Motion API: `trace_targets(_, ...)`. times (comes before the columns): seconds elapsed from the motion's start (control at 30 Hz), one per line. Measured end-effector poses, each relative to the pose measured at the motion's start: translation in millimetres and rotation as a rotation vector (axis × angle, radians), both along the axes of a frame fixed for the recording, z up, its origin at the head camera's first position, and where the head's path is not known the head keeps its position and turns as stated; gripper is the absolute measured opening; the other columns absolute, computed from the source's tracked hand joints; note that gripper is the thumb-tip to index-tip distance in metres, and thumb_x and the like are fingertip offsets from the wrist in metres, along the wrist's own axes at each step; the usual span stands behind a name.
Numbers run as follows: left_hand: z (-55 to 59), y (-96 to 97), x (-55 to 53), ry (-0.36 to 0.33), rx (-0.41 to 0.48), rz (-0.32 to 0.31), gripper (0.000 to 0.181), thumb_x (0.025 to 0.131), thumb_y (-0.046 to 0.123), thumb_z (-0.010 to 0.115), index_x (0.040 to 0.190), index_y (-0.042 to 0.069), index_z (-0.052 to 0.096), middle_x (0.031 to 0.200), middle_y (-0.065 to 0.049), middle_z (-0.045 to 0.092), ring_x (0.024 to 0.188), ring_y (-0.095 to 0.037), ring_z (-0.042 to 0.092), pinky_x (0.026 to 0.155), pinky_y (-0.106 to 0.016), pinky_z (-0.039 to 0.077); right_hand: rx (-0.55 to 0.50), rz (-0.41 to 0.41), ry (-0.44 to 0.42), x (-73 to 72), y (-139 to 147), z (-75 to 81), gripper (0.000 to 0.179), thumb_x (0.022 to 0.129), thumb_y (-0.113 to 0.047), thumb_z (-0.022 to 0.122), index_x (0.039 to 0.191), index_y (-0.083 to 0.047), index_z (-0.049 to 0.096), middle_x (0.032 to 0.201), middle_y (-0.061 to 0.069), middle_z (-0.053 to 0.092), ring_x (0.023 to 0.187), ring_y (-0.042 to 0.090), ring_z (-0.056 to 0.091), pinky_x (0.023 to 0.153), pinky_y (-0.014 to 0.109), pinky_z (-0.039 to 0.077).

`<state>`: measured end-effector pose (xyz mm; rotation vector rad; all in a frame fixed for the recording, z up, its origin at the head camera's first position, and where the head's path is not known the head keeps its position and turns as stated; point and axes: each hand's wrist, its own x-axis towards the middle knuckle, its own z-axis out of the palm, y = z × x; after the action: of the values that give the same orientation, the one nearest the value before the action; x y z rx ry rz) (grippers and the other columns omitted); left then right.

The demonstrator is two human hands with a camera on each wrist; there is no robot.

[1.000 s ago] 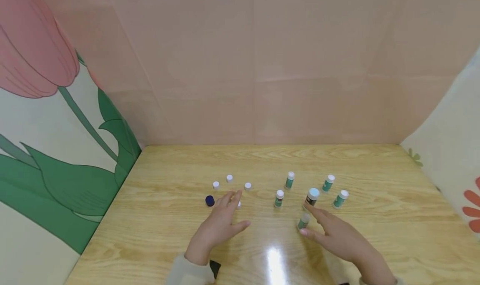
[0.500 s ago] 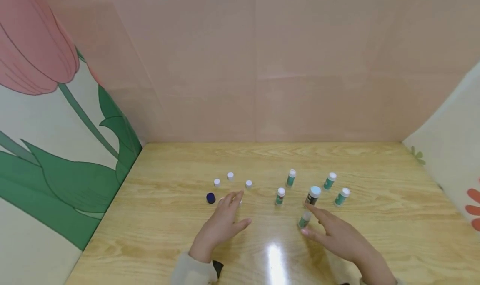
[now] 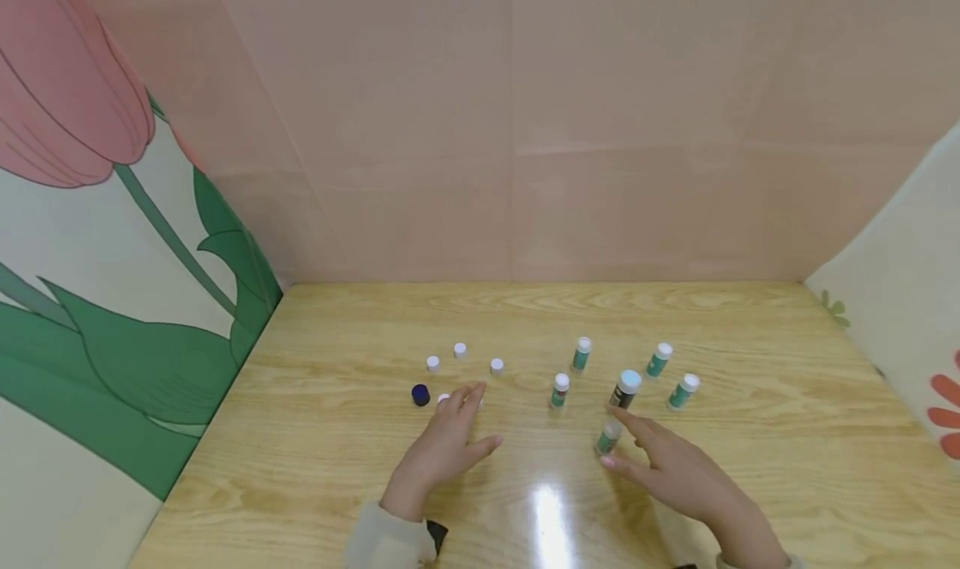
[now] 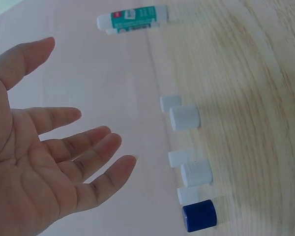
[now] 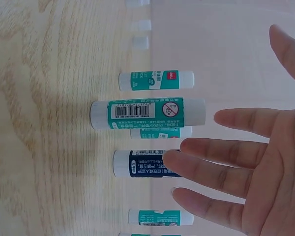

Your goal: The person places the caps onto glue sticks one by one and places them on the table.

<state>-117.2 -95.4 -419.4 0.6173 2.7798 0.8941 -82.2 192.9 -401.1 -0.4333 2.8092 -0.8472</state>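
Observation:
In the head view, my left hand hovers over the left side of the tabletop with fingers spread, holding nothing. Several white caps stand around its fingertips, two of them partly covered by the fingers, and a dark blue cap is to their left. My right hand also has its fingers extended. Close by its thumb and index finger stands an uncapped-looking teal glue stick; a black-labelled glue stick is just behind. In the right wrist view the fingers overlap the dark stick without curling around it.
More teal-labelled glue sticks stand upright: two left of the dark one, including a near-left stick, and two to its right, including a right-hand stick. A pink backdrop rises at the wooden table's far edge.
Against the caps, the left hand has drawn back slightly, and a white cap shows left of its fingers. The right hand and glue sticks keep their places; the head view has tilted a little.

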Motion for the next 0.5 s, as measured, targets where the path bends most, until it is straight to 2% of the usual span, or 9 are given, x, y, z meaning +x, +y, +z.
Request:
trace_targets(0.17, -2.9, 0.8, -2.3, 0.002, -0.012, 0.006, 0.069, 0.085, 0.039, 0.050, 0.137, 0.008, 0.018, 0.134, -0.017, 0.025, 0.118, -0.032, 0.029, 0.087, -0.044, 0.037, -0.009, -0.004, 0.019, 0.3, 0.1, -2.5, 0.063, 0.083, -0.046, 0.049, 0.132, -0.011, 0.032, 0.124, 0.022, 0.041, 0.096, 0.035, 0.051, 0.068, 0.055, 0.041)
trace_targets(0.37, -6.0, 0.9, -4.4, -0.039, -0.002, 0.029, 0.071, 0.084, 0.043, 0.049, 0.138, 0.010, 0.017, 0.135, -0.017, 0.024, 0.119, -0.031, 0.027, 0.087, -0.044, 0.036, -0.014, -0.014, 0.019, -0.2, 0.5, -7.8, 0.062, 0.083, -0.045, 0.049, 0.132, -0.011, 0.033, 0.124, 0.022, 0.041, 0.096, 0.034, 0.051, 0.069, 0.054, 0.040)
trace_targets(0.5, -8.4, 0.8, -5.2, -0.057, -0.001, 0.037, 0.070, 0.084, 0.040, 0.050, 0.138, 0.010, 0.017, 0.134, -0.016, 0.025, 0.119, -0.031, 0.029, 0.086, -0.044, 0.037, -0.012, -0.026, 0.022, -0.3, 1.0, -11.1, 0.062, 0.083, -0.046, 0.049, 0.132, -0.011, 0.033, 0.125, 0.021, 0.041, 0.095, 0.034, 0.052, 0.069, 0.054, 0.041)
